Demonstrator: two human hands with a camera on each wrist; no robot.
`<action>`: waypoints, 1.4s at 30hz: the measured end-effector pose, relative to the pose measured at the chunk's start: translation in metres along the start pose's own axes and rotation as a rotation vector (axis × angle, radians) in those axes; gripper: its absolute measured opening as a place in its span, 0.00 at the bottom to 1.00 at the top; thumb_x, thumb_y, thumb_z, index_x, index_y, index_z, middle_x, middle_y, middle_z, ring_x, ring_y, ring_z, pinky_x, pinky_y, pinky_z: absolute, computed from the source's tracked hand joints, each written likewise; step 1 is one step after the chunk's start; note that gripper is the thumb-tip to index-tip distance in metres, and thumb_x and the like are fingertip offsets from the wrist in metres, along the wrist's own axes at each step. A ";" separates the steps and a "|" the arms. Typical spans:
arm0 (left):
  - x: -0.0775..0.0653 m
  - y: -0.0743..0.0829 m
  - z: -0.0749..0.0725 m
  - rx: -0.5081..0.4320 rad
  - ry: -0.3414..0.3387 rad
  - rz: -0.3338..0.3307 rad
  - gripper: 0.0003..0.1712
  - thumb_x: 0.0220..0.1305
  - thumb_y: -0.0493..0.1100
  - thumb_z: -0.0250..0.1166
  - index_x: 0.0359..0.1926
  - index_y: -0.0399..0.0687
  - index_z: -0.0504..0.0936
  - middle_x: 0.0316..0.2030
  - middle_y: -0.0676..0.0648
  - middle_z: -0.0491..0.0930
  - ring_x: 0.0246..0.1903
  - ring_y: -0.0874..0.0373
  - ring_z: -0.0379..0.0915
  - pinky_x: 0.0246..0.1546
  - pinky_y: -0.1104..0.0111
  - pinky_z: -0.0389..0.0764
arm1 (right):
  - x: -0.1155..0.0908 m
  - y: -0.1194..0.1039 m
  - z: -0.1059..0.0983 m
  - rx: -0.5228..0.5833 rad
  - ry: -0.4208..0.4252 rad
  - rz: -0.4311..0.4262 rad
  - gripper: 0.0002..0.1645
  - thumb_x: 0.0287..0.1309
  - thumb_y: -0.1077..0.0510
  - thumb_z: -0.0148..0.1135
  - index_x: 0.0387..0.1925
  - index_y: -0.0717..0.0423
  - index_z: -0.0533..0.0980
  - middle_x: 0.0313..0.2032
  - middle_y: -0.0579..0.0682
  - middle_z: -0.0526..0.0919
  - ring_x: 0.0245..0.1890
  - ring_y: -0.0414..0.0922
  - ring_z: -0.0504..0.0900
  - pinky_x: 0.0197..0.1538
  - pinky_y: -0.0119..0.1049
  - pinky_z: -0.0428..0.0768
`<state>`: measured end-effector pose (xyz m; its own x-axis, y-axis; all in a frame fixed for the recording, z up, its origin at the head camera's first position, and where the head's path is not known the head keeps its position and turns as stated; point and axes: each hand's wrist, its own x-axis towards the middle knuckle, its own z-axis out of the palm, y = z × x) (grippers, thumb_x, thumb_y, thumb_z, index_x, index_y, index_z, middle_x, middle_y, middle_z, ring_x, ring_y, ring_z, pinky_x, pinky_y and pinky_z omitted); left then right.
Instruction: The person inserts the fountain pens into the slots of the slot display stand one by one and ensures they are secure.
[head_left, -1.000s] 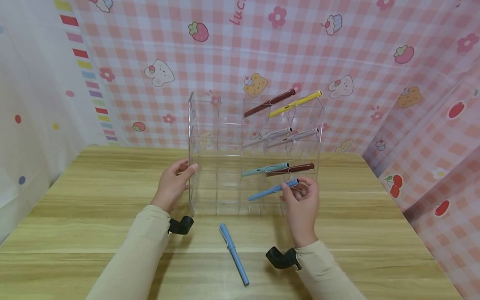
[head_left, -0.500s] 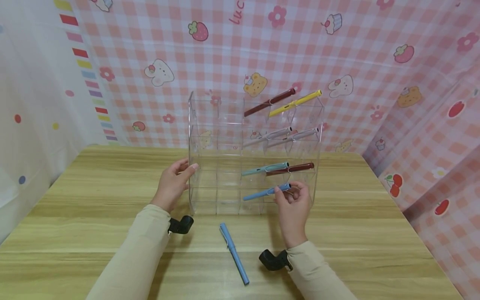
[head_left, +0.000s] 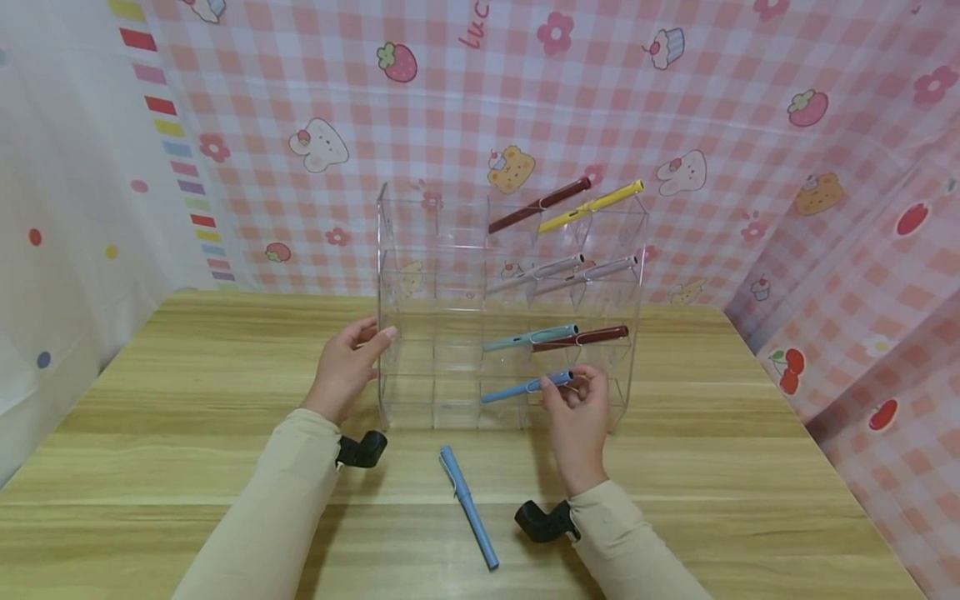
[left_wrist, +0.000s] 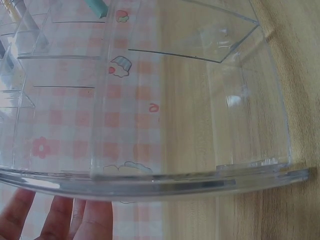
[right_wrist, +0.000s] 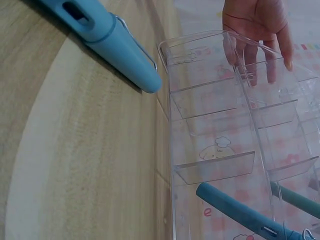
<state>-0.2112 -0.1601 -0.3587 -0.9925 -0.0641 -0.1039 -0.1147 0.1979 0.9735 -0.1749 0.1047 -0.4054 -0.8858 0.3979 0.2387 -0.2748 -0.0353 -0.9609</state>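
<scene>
A clear acrylic pen rack [head_left: 380, 292] with rows of small compartments stands upright on the table. My right hand [head_left: 585, 425] pinches a blue pen [head_left: 517, 391] near its cap end. The pen slopes in front of the rack's bottom row, its lower end at the third column from the left; the right wrist view shows this pen [right_wrist: 235, 207] beside the clear dividers. With straight fingers [right_wrist: 270, 62], my left hand [head_left: 341, 371] touches the outer side of the rack's left panel. A second blue pen [head_left: 468, 508] lies on the wooden table in front.
Several pens rest slanted in the rack's right-hand columns: dark red [head_left: 536, 208] and yellow [head_left: 592, 207] on top, two pale lilac pens [head_left: 547, 271] below, then teal [head_left: 517, 339] and dark red [head_left: 603, 335]. Patterned cloth [head_left: 450, 125] hangs behind the table [head_left: 712, 433].
My right hand has moved left and slightly down with the blue pen, bringing it to the bottom row's third column. The left hand and the pen on the table have stayed put.
</scene>
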 end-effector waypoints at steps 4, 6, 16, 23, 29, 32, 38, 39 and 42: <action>0.000 0.000 0.000 -0.001 0.001 0.002 0.35 0.70 0.52 0.57 0.72 0.43 0.59 0.66 0.37 0.64 0.64 0.45 0.63 0.59 0.51 0.72 | 0.000 0.001 0.001 -0.020 -0.005 0.008 0.18 0.55 0.76 0.60 0.42 0.63 0.64 0.35 0.55 0.76 0.29 0.35 0.80 0.31 0.25 0.79; 0.000 0.000 0.000 -0.001 0.000 0.003 0.36 0.70 0.53 0.57 0.72 0.43 0.59 0.66 0.37 0.63 0.64 0.44 0.63 0.59 0.51 0.72 | 0.000 0.001 0.001 -0.030 -0.010 0.016 0.18 0.55 0.76 0.60 0.42 0.64 0.63 0.36 0.56 0.76 0.30 0.35 0.80 0.31 0.25 0.79; 0.001 -0.001 0.001 0.003 0.000 0.007 0.35 0.70 0.53 0.57 0.72 0.43 0.60 0.65 0.38 0.64 0.63 0.45 0.64 0.58 0.51 0.73 | -0.003 0.001 -0.002 -0.067 -0.031 0.057 0.19 0.56 0.76 0.59 0.44 0.66 0.62 0.38 0.59 0.77 0.32 0.36 0.79 0.34 0.26 0.81; 0.000 0.000 0.000 -0.001 -0.006 0.008 0.36 0.70 0.53 0.57 0.72 0.44 0.59 0.66 0.38 0.63 0.64 0.45 0.63 0.59 0.50 0.72 | -0.005 0.001 -0.004 -0.106 -0.028 0.052 0.18 0.54 0.75 0.60 0.40 0.62 0.61 0.42 0.65 0.78 0.34 0.37 0.79 0.36 0.24 0.79; -0.001 0.000 0.000 0.002 -0.008 0.006 0.36 0.71 0.52 0.56 0.73 0.44 0.58 0.66 0.38 0.63 0.64 0.45 0.62 0.59 0.51 0.72 | -0.007 0.000 -0.006 -0.140 -0.040 0.045 0.18 0.55 0.74 0.61 0.41 0.63 0.62 0.43 0.64 0.78 0.37 0.36 0.79 0.38 0.23 0.78; -0.001 0.000 0.000 0.002 -0.009 0.007 0.36 0.71 0.52 0.56 0.73 0.44 0.58 0.66 0.38 0.63 0.64 0.44 0.62 0.59 0.50 0.71 | -0.008 0.000 -0.007 -0.145 -0.050 0.039 0.19 0.55 0.74 0.61 0.43 0.65 0.62 0.43 0.64 0.78 0.38 0.36 0.78 0.38 0.23 0.78; -0.001 0.000 0.001 0.000 -0.004 0.006 0.36 0.71 0.52 0.57 0.73 0.43 0.58 0.66 0.38 0.63 0.64 0.45 0.62 0.59 0.51 0.72 | -0.009 0.000 -0.009 -0.156 -0.056 0.034 0.19 0.55 0.74 0.61 0.44 0.67 0.63 0.43 0.65 0.77 0.37 0.35 0.78 0.39 0.22 0.78; 0.000 0.000 0.001 0.001 -0.004 0.005 0.36 0.71 0.52 0.56 0.73 0.43 0.58 0.66 0.38 0.63 0.64 0.45 0.62 0.59 0.51 0.72 | -0.009 0.000 -0.009 -0.152 -0.057 0.038 0.19 0.55 0.75 0.61 0.45 0.67 0.63 0.43 0.65 0.77 0.37 0.34 0.78 0.40 0.22 0.78; 0.000 0.000 0.001 0.005 -0.002 0.003 0.36 0.71 0.52 0.56 0.73 0.43 0.58 0.66 0.38 0.63 0.64 0.45 0.62 0.59 0.51 0.72 | -0.010 -0.001 -0.010 -0.146 -0.064 0.046 0.20 0.55 0.75 0.60 0.46 0.68 0.63 0.44 0.64 0.77 0.37 0.35 0.78 0.41 0.22 0.78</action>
<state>-0.2108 -0.1594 -0.3585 -0.9930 -0.0614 -0.1013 -0.1118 0.2034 0.9727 -0.1623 0.1095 -0.4082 -0.9195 0.3394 0.1985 -0.1809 0.0831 -0.9800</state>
